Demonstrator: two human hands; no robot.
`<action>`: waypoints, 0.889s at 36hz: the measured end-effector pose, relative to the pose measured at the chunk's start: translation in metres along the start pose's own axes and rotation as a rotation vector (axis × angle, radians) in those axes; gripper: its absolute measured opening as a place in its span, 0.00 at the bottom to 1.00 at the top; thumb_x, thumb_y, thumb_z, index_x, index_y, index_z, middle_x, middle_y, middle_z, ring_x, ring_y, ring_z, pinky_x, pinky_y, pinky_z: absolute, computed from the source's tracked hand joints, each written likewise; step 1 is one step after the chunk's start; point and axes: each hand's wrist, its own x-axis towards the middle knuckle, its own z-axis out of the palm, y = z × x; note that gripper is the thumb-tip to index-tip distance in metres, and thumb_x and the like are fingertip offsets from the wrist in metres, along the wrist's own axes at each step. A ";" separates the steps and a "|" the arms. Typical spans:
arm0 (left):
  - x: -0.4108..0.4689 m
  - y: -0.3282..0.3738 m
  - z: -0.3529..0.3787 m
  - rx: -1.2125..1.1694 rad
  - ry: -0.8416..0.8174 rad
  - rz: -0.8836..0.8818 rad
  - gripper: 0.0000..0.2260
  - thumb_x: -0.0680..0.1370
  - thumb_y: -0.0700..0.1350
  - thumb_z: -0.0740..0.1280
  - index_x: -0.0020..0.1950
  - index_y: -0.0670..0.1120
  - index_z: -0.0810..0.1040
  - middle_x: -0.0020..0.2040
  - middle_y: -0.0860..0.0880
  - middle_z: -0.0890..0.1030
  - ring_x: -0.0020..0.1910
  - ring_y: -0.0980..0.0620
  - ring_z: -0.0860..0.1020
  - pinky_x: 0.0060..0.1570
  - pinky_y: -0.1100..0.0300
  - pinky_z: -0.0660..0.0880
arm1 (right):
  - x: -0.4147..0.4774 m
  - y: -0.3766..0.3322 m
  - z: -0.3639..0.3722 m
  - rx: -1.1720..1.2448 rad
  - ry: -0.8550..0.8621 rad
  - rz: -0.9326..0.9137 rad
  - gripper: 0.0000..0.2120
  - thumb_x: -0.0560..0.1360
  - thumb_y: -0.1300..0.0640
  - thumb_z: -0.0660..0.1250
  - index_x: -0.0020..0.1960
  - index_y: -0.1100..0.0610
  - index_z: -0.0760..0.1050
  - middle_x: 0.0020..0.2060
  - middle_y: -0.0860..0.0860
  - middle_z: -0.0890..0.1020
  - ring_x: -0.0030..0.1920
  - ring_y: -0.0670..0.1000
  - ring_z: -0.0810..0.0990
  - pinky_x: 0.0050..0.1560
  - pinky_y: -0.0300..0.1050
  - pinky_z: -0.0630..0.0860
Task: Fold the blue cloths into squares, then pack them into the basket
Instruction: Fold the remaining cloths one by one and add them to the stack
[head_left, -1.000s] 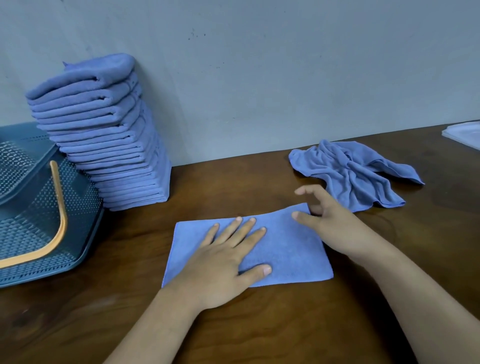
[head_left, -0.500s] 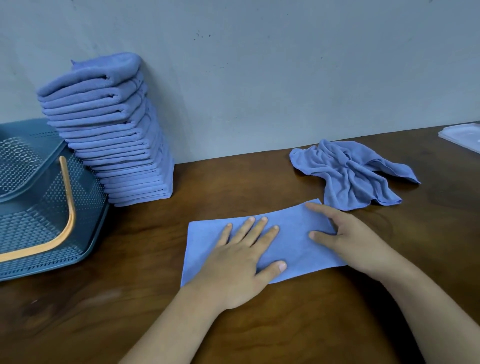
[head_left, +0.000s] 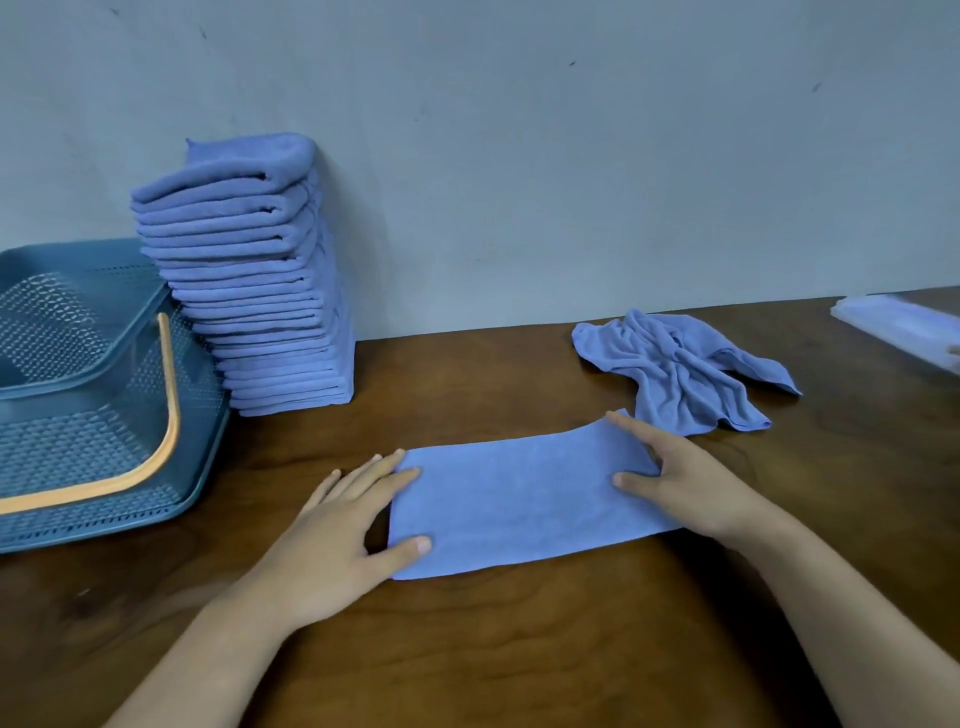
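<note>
A blue cloth (head_left: 519, 504) folded to a long rectangle lies flat on the brown table, in front of me. My left hand (head_left: 332, 545) sits at its left end with straight fingers; forefinger and thumb tips touch the two left corners. My right hand (head_left: 696, 488) covers the right end, thumb on top, forefinger along the far edge, the other fingers curled at the cloth's end. A crumpled blue cloth (head_left: 675, 374) lies behind the right hand. The teal mesh basket (head_left: 78, 384) with an orange handle stands at the far left.
A tall stack of folded blue cloths (head_left: 260, 291) leans against the wall beside the basket. A pale flat object (head_left: 904, 332) lies at the table's right edge. Bare table (head_left: 519, 649) stretches toward me.
My left hand slid from the middle of the cloth to its left end. My right hand settled onto the right end, and the cloth now lies stretched out longer.
</note>
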 end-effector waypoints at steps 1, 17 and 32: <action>0.000 0.000 0.000 -0.018 0.001 0.001 0.37 0.76 0.78 0.56 0.83 0.69 0.54 0.81 0.74 0.44 0.79 0.73 0.39 0.82 0.58 0.38 | 0.001 -0.004 0.000 -0.010 0.013 0.005 0.34 0.80 0.51 0.72 0.80 0.33 0.63 0.79 0.31 0.61 0.80 0.40 0.58 0.79 0.46 0.61; 0.005 -0.013 0.007 -0.175 0.104 0.027 0.33 0.80 0.70 0.63 0.83 0.64 0.60 0.81 0.70 0.55 0.80 0.69 0.52 0.82 0.57 0.41 | -0.008 -0.139 0.024 -0.209 0.034 -0.094 0.29 0.81 0.56 0.68 0.79 0.38 0.67 0.56 0.46 0.82 0.43 0.35 0.79 0.41 0.31 0.72; 0.006 -0.020 0.009 -0.371 0.117 -0.085 0.43 0.74 0.68 0.72 0.82 0.68 0.49 0.78 0.72 0.62 0.84 0.47 0.52 0.82 0.46 0.55 | 0.008 -0.149 0.142 -0.298 -0.171 -0.105 0.40 0.81 0.56 0.67 0.86 0.44 0.51 0.79 0.42 0.63 0.61 0.44 0.75 0.54 0.34 0.71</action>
